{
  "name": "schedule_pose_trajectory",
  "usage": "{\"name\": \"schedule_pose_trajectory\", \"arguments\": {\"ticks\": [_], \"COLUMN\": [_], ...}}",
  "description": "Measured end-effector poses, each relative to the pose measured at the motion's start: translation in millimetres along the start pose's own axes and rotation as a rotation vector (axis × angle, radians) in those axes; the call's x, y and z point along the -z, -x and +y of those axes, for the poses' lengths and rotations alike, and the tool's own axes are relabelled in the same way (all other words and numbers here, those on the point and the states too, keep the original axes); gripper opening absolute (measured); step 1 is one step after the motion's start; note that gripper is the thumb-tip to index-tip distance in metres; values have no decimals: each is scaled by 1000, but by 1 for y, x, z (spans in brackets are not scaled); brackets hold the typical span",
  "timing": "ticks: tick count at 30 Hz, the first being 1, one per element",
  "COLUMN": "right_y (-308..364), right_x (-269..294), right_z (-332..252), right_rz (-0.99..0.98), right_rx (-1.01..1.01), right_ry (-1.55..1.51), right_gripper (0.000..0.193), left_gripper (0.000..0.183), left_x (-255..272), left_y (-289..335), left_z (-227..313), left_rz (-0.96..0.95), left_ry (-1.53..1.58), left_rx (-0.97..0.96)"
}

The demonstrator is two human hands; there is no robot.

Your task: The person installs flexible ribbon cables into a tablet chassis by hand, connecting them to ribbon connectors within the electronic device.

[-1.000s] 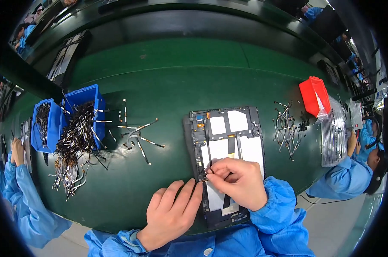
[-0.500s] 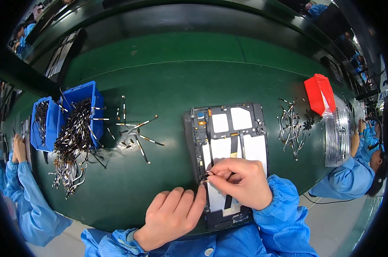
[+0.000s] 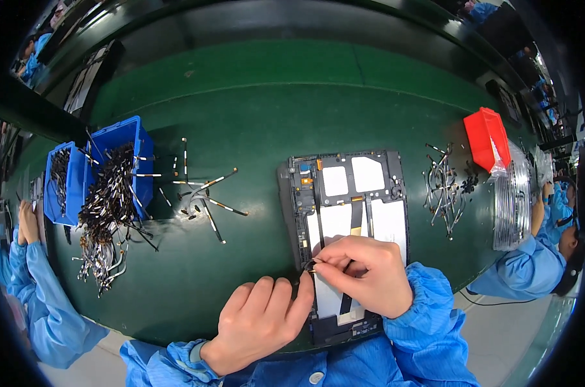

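An opened tablet (image 3: 336, 182) with white battery panels and a black frame lies on the green bench in front of me. My right hand (image 3: 368, 274) rests over its lower half, thumb and index finger pinching a short thin black cable (image 3: 309, 264) at the left edge. Part of that cable is hidden by the fingertips. From the lower left, my left hand (image 3: 260, 326) reaches in with the index finger stretched to the same edge, its tip beside the cable. The other left fingers are loosely bent over the bench, and the thumb is hidden.
Two blue bins (image 3: 145, 138) full of short black-and-white cables stand at the left, with cables spilling out. Loose cables (image 3: 205, 197) lie between them and the tablet. On the right are another cable pile (image 3: 444, 193), a red bin (image 3: 486, 138) and stacked clear trays (image 3: 512, 213). Co-workers sit at both sides.
The view has shifted slightly. Both hands keep nearly the same position at the tablet's left edge, and the right hand keeps its pinch.
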State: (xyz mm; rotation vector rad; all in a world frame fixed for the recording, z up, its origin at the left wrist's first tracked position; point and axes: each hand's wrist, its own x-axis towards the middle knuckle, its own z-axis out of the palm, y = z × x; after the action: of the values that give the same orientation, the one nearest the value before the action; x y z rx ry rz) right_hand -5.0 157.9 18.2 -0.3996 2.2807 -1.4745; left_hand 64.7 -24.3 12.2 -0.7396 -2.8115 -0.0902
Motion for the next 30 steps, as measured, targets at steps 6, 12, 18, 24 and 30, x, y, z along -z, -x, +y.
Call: {"name": "schedule_pose_trajectory", "arguments": {"ticks": [6,12,18,24,30], "right_y": [0,1,-13,-23,-25], "right_x": [-2,-1,15,24,19], "right_z": [2,4,0,5,10], "right_rz": [7,4,7,-68,-39], "right_rx": [30,40,45,22,86], "right_ry": [-12,-12,33,23,16], "right_gripper": [12,13,14,18,13], "left_gripper": [21,15,29,29,22], "left_x": [-13,-24,-20,-26,-21], "left_y": [-1,-6,-12,-7,-5], "left_z": [14,30,33,37,36], "left_rz": [184,156,117,182,131], "left_ry": [265,145,149,195,227], "left_rx": [-99,-64,-102,-69,11]}}
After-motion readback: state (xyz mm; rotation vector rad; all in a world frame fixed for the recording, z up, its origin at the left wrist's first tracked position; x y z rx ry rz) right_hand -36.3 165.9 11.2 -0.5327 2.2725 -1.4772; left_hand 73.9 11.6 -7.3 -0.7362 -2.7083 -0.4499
